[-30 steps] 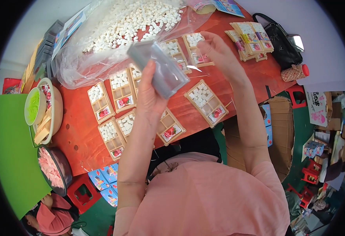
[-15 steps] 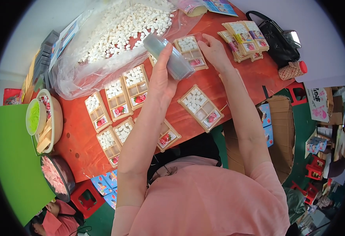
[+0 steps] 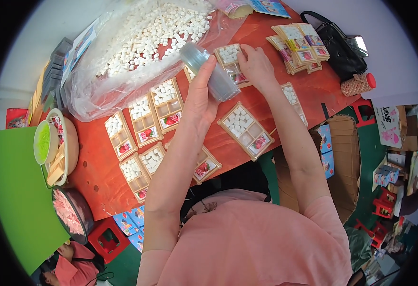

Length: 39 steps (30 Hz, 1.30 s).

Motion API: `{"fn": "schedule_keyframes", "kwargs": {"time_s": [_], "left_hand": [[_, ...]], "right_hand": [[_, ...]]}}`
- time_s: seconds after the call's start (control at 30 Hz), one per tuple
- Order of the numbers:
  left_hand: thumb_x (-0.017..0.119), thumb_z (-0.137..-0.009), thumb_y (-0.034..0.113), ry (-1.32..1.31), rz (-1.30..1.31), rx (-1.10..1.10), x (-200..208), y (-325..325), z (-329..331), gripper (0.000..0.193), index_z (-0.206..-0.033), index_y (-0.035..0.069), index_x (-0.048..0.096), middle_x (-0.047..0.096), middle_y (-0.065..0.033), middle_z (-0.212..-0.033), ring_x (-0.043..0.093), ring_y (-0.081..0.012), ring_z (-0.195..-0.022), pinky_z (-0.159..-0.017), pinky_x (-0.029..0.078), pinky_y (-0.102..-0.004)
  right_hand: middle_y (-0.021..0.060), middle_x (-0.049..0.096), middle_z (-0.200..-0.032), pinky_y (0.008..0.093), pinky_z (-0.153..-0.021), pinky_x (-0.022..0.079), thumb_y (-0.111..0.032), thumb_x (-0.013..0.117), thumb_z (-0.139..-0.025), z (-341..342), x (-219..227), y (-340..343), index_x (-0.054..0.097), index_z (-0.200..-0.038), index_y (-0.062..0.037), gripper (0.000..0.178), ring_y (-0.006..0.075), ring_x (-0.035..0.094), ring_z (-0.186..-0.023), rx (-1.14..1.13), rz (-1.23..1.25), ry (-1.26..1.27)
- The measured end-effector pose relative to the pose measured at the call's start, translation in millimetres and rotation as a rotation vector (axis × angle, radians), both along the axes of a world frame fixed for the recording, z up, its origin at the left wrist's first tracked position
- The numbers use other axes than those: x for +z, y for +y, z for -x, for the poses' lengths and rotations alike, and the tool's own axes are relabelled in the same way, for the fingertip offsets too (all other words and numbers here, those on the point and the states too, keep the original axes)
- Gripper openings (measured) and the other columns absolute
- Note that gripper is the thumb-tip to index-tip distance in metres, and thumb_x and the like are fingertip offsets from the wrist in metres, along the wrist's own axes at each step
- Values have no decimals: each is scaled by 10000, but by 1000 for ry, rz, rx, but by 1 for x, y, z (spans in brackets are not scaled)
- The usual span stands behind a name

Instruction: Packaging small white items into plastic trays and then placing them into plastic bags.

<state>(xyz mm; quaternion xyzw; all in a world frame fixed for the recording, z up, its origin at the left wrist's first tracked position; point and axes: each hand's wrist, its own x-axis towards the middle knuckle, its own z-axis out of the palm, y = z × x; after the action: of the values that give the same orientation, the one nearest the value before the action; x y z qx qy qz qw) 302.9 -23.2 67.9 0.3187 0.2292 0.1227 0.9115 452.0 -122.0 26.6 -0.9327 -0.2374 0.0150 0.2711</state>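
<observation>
My left hand (image 3: 202, 95) is wrapped round a stack of clear plastic covers (image 3: 211, 71), tilted above the red table. Beyond it lies a beige divided tray (image 3: 229, 53) with white cubes in its large compartment and a strawberry-printed packet in a small one. At that tray's right edge is my right hand (image 3: 256, 66), its fingers curled and pressed together; what they pinch is hidden. A similar filled tray (image 3: 246, 131) lies between my forearms, and another (image 3: 292, 102) is partly covered by my right forearm. More filled trays (image 3: 142, 119) lie left of my left forearm.
White cubes (image 3: 147, 38) heap on a plastic sheet at the back. Stacked filled trays (image 3: 299, 45), a black handbag (image 3: 340, 50) and a red-lidded jar (image 3: 356, 85) stand far right. Bowls (image 3: 71, 143) sit left; a cardboard box (image 3: 345, 167) is below the right edge.
My right hand has shifted slightly down and its fingers have moved onto the far tray's right side. My left hand still holds the clear stack. The whole view has shifted slightly.
</observation>
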Motion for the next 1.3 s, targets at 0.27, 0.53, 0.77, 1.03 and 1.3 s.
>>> {"fn": "schedule_keyframes", "kwargs": {"time_s": [0.27, 0.53, 0.77, 1.03, 1.3], "left_hand": [[699, -920, 426, 17, 115, -136, 1, -18, 10, 611, -1392, 126, 452, 602, -90, -1284, 607, -242, -1166, -975, 509, -499], [736, -894, 413, 25, 17, -95, 19, -13, 38, 598, -1330, 85, 492, 619, -62, -1146, 622, -195, -1073, -931, 526, -413], [738, -899, 381, 45, 28, 67, 31, 0, 74, 558, -1309, 86, 503, 618, -84, -1123, 653, -224, -1004, -918, 570, -457], [730, -911, 354, 0, 120, 35, 21, -3, 95, 532, -1305, 81, 501, 603, -87, -1142, 642, -254, -1054, -947, 565, -505], [723, -917, 356, -35, 149, 63, 23, -4, 110, 519, -1306, 96, 501, 605, -86, -1154, 635, -243, -1066, -948, 559, -514]], "right_hand": [[177, 561, -1225, 518, -911, 481, -327, 551, -960, 39, 10, -22, 613, -1282, -133, 381, 367, 576, -1120, 76, 210, -180], [229, 371, -1525, 540, -1092, 322, -379, 494, -1001, 49, -17, -16, 460, -1430, -17, 562, 402, 380, -1385, 115, 177, -346], [229, 313, -1573, 553, -1110, 299, -364, 432, -1017, 36, -31, -21, 394, -1472, -11, 577, 414, 331, -1432, 105, 242, -311], [231, 311, -1573, 572, -1116, 292, -391, 417, -1026, 31, -34, -25, 403, -1508, -211, 515, 440, 316, -1432, 61, 278, -353], [213, 211, -1623, 605, -1168, 176, -561, 329, -1018, 15, -16, -13, 404, -1515, -241, 596, 440, 178, -1496, 79, 261, -170]]}}
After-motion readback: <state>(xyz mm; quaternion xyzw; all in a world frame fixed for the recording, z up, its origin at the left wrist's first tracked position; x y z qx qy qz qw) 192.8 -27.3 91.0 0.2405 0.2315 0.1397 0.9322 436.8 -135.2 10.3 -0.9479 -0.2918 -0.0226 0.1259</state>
